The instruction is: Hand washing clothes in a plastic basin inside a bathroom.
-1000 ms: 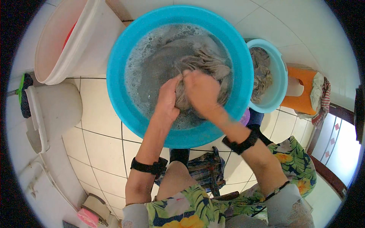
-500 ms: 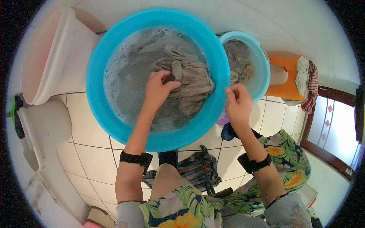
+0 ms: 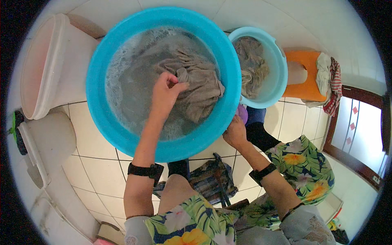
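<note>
A large blue tub [image 3: 163, 152] of grey, sudsy water stands in front of me. A wet grey-brown cloth [image 3: 200, 87] lies bunched in its right half, partly above the water. My left hand [image 3: 165, 94] is over the tub, thumb and fingers closed on a fold of this cloth. Down against the tub's outer right wall is my right hand [image 3: 235, 134], its fingers curled beside a round purple object [image 3: 242, 113]. What those fingers hold is hidden.
A smaller light-blue basin [image 3: 279, 77] with wet dark cloth stands right of the tub, near an orange stool [image 3: 304, 77] draped with cloths. White buckets [image 3: 75, 61] crowd the left wall. A dark plastic bag [image 3: 212, 179] lies on the tiles between my feet.
My right hand has dropped from above the tub's right rim to low beside its outer wall, near the purple object. My left hand stays at the cloth. The tub appears shifted slightly left.
</note>
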A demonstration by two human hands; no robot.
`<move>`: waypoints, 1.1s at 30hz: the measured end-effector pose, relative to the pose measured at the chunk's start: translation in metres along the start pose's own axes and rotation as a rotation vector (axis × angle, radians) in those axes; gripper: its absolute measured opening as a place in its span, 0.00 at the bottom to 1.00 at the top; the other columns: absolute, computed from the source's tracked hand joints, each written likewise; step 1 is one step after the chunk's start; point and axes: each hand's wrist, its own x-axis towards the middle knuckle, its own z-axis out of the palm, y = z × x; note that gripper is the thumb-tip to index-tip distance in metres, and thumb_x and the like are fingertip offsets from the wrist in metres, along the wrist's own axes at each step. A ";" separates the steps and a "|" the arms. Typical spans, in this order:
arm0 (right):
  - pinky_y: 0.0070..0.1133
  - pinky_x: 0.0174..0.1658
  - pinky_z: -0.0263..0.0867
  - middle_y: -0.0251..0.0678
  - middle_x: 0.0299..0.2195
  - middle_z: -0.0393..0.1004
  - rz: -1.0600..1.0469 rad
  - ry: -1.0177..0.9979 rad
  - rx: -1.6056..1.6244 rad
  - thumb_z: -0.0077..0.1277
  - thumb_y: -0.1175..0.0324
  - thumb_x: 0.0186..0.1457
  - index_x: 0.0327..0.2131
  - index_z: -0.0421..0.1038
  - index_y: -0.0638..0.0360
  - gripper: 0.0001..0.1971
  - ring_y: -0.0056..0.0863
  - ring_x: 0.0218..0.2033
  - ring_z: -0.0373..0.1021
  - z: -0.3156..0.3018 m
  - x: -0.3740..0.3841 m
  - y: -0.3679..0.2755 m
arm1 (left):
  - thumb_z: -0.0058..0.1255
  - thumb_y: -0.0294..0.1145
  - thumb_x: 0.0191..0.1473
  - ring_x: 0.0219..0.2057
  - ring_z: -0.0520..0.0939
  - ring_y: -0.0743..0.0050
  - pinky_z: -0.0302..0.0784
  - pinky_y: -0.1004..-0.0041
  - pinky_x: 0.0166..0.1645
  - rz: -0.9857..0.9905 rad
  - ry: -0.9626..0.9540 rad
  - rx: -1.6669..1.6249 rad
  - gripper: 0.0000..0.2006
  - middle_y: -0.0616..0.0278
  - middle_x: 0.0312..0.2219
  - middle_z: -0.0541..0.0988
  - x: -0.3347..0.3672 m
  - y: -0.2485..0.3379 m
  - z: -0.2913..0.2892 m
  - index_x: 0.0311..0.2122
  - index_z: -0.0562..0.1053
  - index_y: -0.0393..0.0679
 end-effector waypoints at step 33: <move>0.30 0.44 0.63 0.42 0.33 0.73 -0.084 0.503 0.627 0.49 0.69 0.53 0.36 0.72 0.64 0.10 0.38 0.39 0.68 -0.095 0.094 -0.117 | 0.46 0.26 0.52 0.47 0.74 0.64 0.69 0.65 0.53 -0.322 -0.193 -0.951 0.19 0.58 0.46 0.73 -0.014 0.000 -0.010 0.51 0.64 0.39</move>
